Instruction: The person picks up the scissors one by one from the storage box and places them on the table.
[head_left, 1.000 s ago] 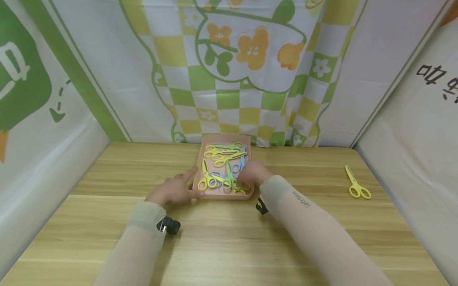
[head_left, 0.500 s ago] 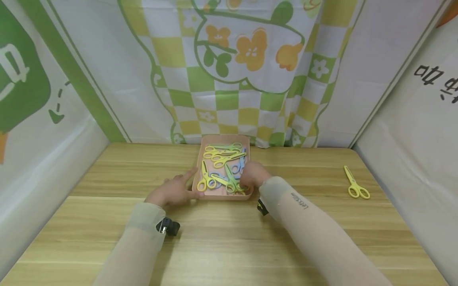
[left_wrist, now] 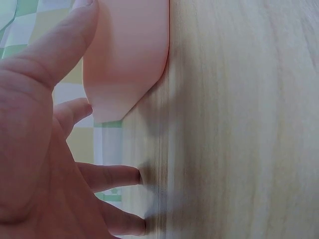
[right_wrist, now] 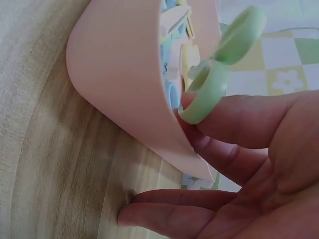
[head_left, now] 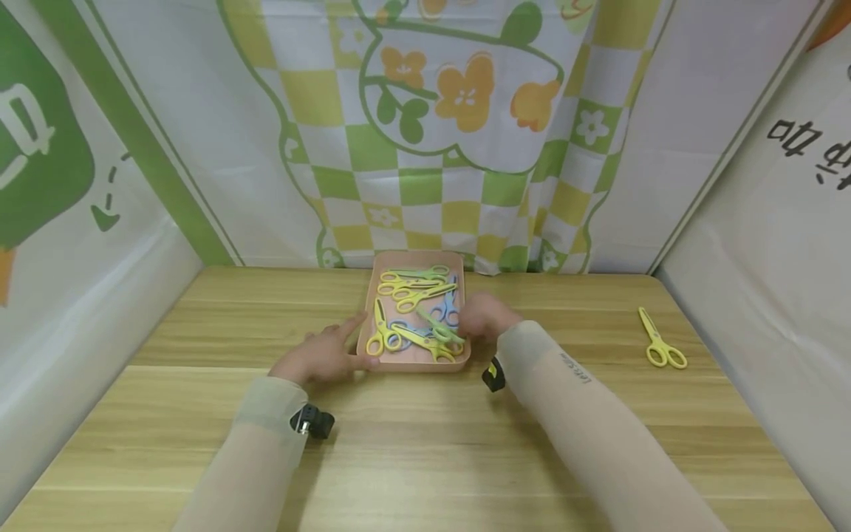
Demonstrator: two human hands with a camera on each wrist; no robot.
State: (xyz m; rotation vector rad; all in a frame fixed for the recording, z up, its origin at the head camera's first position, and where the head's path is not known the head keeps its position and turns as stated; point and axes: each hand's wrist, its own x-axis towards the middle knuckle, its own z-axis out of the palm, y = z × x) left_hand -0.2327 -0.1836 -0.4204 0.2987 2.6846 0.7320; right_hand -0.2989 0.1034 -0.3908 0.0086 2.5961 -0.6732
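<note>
A pink tray [head_left: 417, 367] holds several scissors: yellow scissors [head_left: 380, 336], blue scissors [head_left: 447, 307] and green ones. My left hand [head_left: 322, 355] touches the tray's left side with thumb and index finger; in the left wrist view the other fingers of that hand [left_wrist: 45, 164] are spread, two reaching to the table. At the tray's right edge, my right hand [head_left: 487, 316] pinches one handle loop of green scissors [head_left: 442, 330]. The right wrist view shows this loop [right_wrist: 205, 97] between thumb and finger of the hand [right_wrist: 259, 164], just above the tray wall [right_wrist: 119, 74].
Another pair of yellow scissors [head_left: 660, 347] lies on the wooden table [head_left: 412, 458] at the far right. A patterned curtain [head_left: 459, 192] hangs right behind the tray, and white printed sheets stand at both sides.
My right hand has moved slightly right and up, and the green scissors have lifted and turned with it. The left hand has stayed at the tray.
</note>
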